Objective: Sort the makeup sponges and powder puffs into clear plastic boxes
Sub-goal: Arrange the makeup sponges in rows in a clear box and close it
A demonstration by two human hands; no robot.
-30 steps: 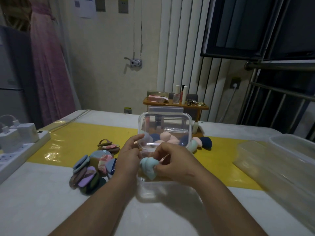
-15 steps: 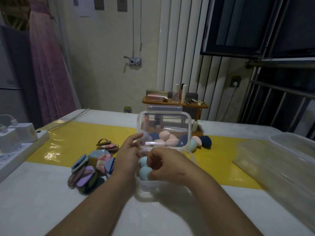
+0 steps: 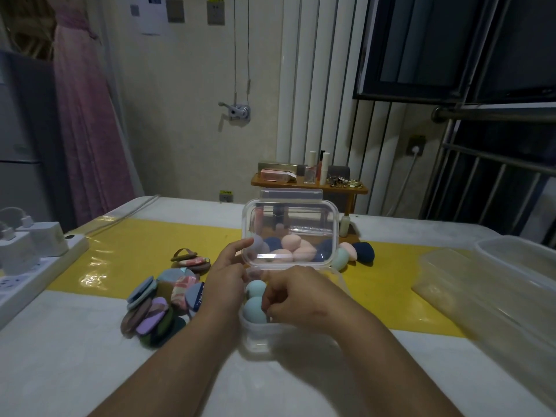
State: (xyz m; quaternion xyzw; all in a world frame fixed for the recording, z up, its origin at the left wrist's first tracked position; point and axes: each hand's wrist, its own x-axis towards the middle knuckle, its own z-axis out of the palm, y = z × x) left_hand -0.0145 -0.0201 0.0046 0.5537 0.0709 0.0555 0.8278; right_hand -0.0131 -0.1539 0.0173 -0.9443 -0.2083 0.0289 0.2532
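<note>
A small clear box [image 3: 258, 338] stands in front of me, its hinged lid [image 3: 301, 218] raised upright. Two teal sponges [image 3: 255, 288] lie at the box's left end. My right hand [image 3: 298, 302] reaches into the box with its fingers curled on the nearer teal sponge [image 3: 252, 310]. My left hand [image 3: 225, 266] holds the lid's left edge. Behind the lid, a heap of pink and navy sponges [image 3: 290, 242] lies on the yellow mat, partly seen through it. A pile of flat powder puffs [image 3: 159, 308] lies left of the box.
Two large clear containers [image 3: 496, 284] sit at the right. A white power strip with chargers [image 3: 30, 266] runs along the left edge. A wooden shelf with cosmetics [image 3: 310, 185] stands behind the table.
My right hand has carried the teal sponge from above the box down into its left end, beside the other teal one. The left hand stays on the lid.
</note>
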